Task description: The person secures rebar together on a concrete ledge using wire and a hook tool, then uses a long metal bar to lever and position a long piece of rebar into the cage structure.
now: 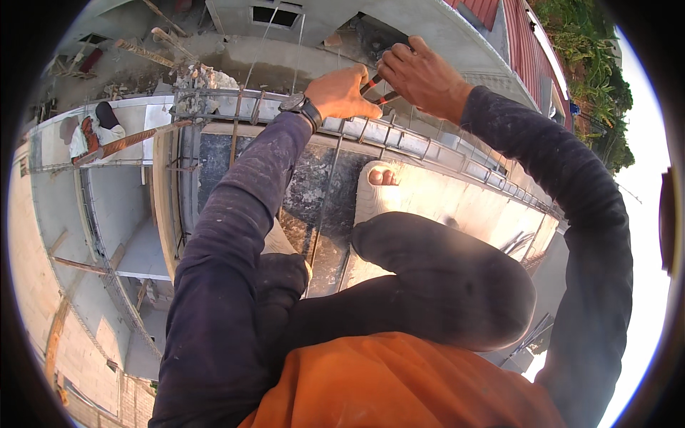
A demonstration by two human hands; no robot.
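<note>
Stretching beyond the steel cage (426, 148), a grey wall (417, 25) closes off the far side of a sunlit building site, with green trees (592, 93) and red metal sheeting (526, 53) past the cage's right-hand stretch. Half-built rooms (121, 207) drop away to the near left of the cage.

On the cage's near side, a pale board (464, 196) lies to the right of a dark, stained one (307, 178), the working surface under a person crouched in an orange shirt (399, 385) and dark trousers (457, 285). A foot (383, 177), its toes bare, rests on the pale board, close to the cage.

Both arms reach forward to the cage. The right hand (421, 78), above it, has its fingers curled in; whether it grips anything cannot be told. The left hand (341, 93), a dark watch (309, 113) at its wrist, is partly closed around a small tool, thumb and fingers set apart. The tool (371, 84), apparently pliers, lies between the two hands over the cage, showing two dark handles with red-orange bands; its head cannot be made out.
</note>
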